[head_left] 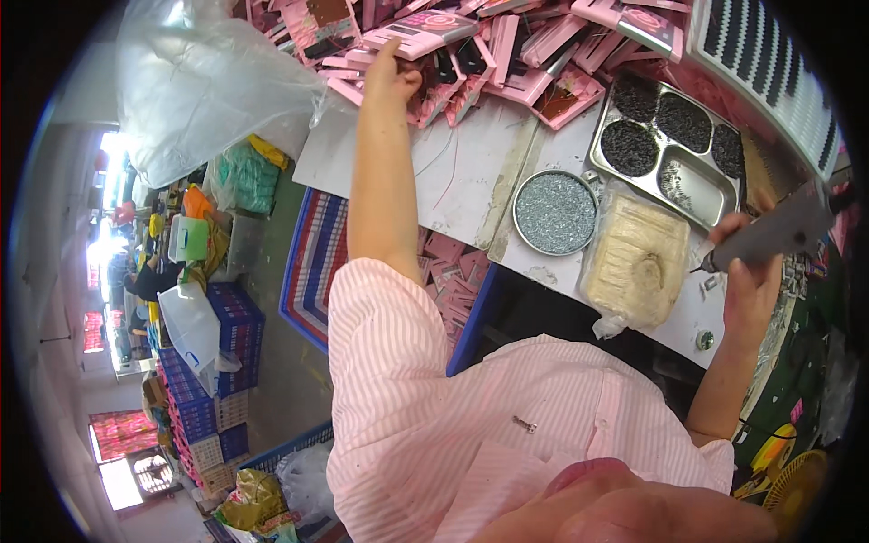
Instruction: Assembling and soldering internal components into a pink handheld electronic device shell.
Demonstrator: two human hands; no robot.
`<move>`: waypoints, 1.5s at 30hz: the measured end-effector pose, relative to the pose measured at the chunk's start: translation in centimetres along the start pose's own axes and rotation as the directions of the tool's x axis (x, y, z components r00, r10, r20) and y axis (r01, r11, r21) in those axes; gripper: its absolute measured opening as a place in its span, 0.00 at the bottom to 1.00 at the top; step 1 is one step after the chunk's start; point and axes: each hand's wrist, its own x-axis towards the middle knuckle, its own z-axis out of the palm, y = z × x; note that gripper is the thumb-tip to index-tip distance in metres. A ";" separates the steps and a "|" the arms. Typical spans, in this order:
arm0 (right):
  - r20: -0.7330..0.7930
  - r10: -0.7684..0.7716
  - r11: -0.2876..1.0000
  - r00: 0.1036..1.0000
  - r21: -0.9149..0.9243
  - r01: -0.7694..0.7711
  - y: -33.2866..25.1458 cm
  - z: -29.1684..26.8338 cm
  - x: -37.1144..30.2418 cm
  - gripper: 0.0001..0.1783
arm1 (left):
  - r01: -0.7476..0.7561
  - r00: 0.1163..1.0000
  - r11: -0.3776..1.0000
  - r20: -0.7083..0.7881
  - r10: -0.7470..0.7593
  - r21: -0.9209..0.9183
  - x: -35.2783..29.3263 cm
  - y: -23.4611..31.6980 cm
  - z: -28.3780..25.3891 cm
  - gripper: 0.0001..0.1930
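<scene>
At the far end of the white table, my left hand (391,80) is closed on the near left edge of a pink plastic case (422,33). That case lies on a heap of similar pink pieces (543,68); some of my fingers are hidden beneath it. On the right, my right hand (749,282) grips a grey electric screwdriver (771,231), its thin bit pointing left. Left of the bit lies a yellowish block in clear plastic (636,258). Beside the block stand a round tin of silver screws (555,214) and a steel compartment tray (721,192) holding small black screws.
A black-and-white ridged panel (774,68) rises at the far right. Clear plastic sheeting (213,86) hangs at the far left. Below the table edge are a blue-and-white crate (312,258) and pink parts (453,281). Stacked crates (217,362) stand left; a yellow fan (797,480) sits lower right.
</scene>
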 end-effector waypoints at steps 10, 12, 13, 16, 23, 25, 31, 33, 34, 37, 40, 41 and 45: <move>-0.157 -0.180 0.973 0.971 -0.170 0.153 3.7 -1.6 -4.2 0.29 | -0.917 0.372 0.306 0.272 0.888 0.256 -13.6 2.3 3.9 0.25; 0.071 0.265 0.940 0.962 0.204 -0.274 2.9 0.4 -3.8 0.36 | -0.925 0.366 0.304 0.325 0.872 0.227 -21.4 -0.2 7.7 0.27; 0.222 0.333 0.828 0.916 0.395 -0.397 3.3 1.4 -3.2 0.40 | -0.948 0.275 0.154 0.472 0.838 0.280 -22.9 -1.9 6.7 0.26; 0.467 0.401 0.229 0.788 0.782 -0.580 5.0 3.5 -1.8 0.48 | -0.991 -0.033 -0.129 0.843 0.537 0.043 -28.0 -6.3 6.8 0.19; 0.303 0.596 0.137 0.744 0.874 -0.466 9.4 -1.0 -4.8 0.45 | -0.985 -0.031 0.135 0.879 0.475 -0.108 -28.2 -16.4 6.0 0.17; 0.337 0.595 0.192 0.730 0.822 -0.536 10.0 -2.8 -6.4 0.43 | -0.980 -0.005 0.175 0.892 0.452 -0.094 -27.7 -17.4 6.8 0.19; 0.168 0.508 0.649 0.845 0.570 -0.504 8.2 -3.3 -7.7 0.59 | -0.922 0.318 0.311 0.910 0.264 0.232 -26.3 -18.0 10.4 0.24; 0.040 0.418 0.762 0.907 0.529 -0.375 8.1 -2.3 -8.3 0.62 | -0.893 0.303 0.414 0.916 0.262 0.177 -28.1 -17.6 10.6 0.25; -0.002 0.368 0.802 0.930 0.507 -0.316 8.2 -2.0 -8.4 0.64 | -0.875 0.309 0.454 0.915 0.260 0.167 -29.6 -17.0 10.1 0.25; -0.036 0.395 0.886 0.918 0.278 -0.370 8.1 -1.9 -9.0 0.66 | -0.842 0.212 0.529 0.966 0.147 0.104 -34.3 -18.3 10.0 0.22; 0.011 0.411 0.804 0.911 0.466 -0.368 8.9 -3.1 -9.5 0.54 | -0.909 0.145 0.410 0.981 0.126 0.081 -35.1 -21.6 8.6 0.18; 0.046 0.458 0.676 0.888 0.630 -0.382 8.7 -3.7 -9.2 0.50 | -0.916 0.097 0.399 0.988 0.123 0.040 -34.4 -22.3 8.2 0.16; 0.111 0.506 0.658 0.855 0.592 -0.466 9.0 -5.2 -8.9 0.24 | -0.923 0.004 0.384 0.998 0.067 -0.022 -32.6 -21.3 7.2 0.11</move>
